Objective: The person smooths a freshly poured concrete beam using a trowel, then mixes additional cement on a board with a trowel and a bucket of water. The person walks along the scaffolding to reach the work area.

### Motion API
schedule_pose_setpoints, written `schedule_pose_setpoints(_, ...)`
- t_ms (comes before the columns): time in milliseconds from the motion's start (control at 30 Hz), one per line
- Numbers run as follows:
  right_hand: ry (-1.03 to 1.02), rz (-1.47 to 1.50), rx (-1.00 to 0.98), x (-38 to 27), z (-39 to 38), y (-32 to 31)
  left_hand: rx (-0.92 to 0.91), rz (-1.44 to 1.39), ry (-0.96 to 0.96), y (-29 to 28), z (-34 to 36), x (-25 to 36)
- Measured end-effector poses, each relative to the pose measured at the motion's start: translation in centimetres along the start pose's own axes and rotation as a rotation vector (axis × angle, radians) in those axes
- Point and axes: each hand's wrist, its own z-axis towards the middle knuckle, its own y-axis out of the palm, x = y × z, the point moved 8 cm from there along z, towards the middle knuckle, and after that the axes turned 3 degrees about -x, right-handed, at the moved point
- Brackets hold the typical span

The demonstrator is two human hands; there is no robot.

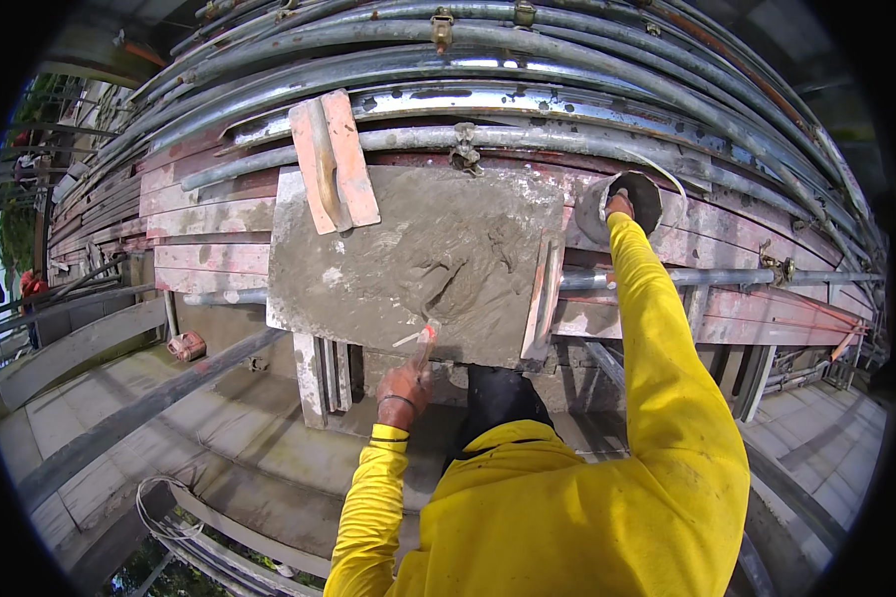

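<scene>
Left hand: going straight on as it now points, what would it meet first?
The left hand would likely meet the grey mortar spread just ahead first; its height above that is hard to judge.

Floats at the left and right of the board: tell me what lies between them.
In the head view, grey mortar spreads between the left float and the right float.
</scene>
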Motion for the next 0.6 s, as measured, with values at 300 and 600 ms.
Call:
schedule_pose_setpoints(300,-0.12,-0.028,0.009,2.9,7.0,5.2,-0.075,-0.08,-0.007,2.8,4.3,3.2)
schedule_pose_setpoints(600,-0.063,0.013,-0.05,0.9,1.3,3.0,0.138,-0.235,-0.087,-2.9,3.7,-2.4)
